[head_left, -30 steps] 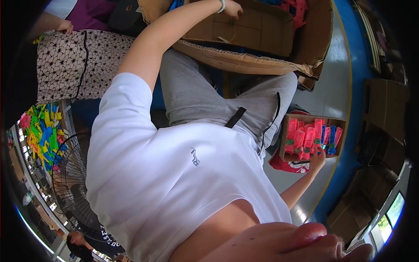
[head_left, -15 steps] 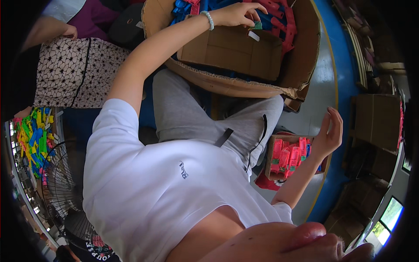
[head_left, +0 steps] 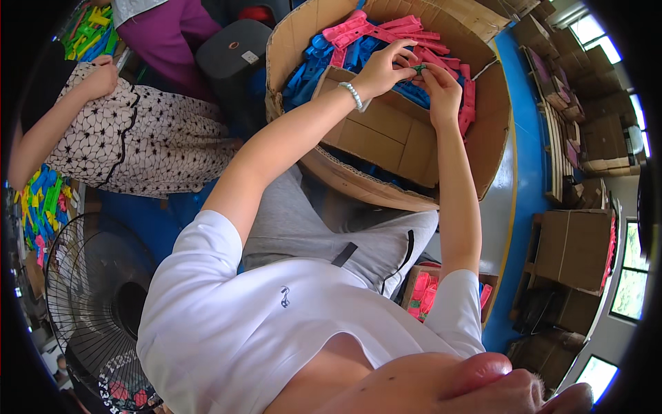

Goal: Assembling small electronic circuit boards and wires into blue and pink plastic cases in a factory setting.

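Observation:
My left hand (head_left: 387, 69), with a pale beaded bracelet (head_left: 352, 95) at its wrist, pinches a small green piece (head_left: 418, 69). The fingertips of my right hand (head_left: 442, 90) close on the same piece from the other side. Fingers cover most of it, so its exact kind cannot be made out. Both hands are above a large open cardboard carton (head_left: 493, 117). Inside it, pink plastic parts (head_left: 348, 29) and blue plastic parts (head_left: 310, 72) lie heaped behind a smaller cardboard tray (head_left: 372, 134).
By my right leg, a small box holds pink parts (head_left: 426, 293), partly behind my sleeve. A black fan (head_left: 96, 283) stands at left. Nearby is another person in a patterned apron (head_left: 138, 148). Stacked cardboard boxes (head_left: 572, 248) line the right side.
My right hand has come up from beside the small box of pink parts to meet my left hand at the green piece. The whole view has shifted.

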The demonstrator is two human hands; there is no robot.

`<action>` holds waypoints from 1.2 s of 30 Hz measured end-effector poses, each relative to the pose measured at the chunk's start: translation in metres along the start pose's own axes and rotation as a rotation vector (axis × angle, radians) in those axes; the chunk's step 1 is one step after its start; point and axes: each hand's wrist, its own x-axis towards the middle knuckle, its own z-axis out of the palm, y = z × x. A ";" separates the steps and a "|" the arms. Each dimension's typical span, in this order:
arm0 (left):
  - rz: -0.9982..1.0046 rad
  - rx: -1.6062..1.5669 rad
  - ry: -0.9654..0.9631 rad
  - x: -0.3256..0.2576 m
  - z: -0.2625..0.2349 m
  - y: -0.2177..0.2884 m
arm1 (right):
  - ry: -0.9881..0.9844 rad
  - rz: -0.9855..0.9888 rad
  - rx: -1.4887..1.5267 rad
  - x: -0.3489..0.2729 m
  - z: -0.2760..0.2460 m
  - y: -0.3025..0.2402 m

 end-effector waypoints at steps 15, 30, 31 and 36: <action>0.255 0.179 -0.039 0.031 -0.026 -0.005 | 0.078 -0.127 0.268 0.020 0.002 0.009; 0.147 0.048 -0.082 0.038 -0.021 0.029 | 0.098 -0.121 0.241 0.014 0.009 -0.034; 0.151 0.047 -0.078 0.034 -0.018 0.025 | 0.061 -0.078 0.279 0.012 0.006 -0.029; 0.161 0.213 -0.077 0.014 -0.013 0.004 | 0.041 -0.004 0.259 0.000 -0.004 0.001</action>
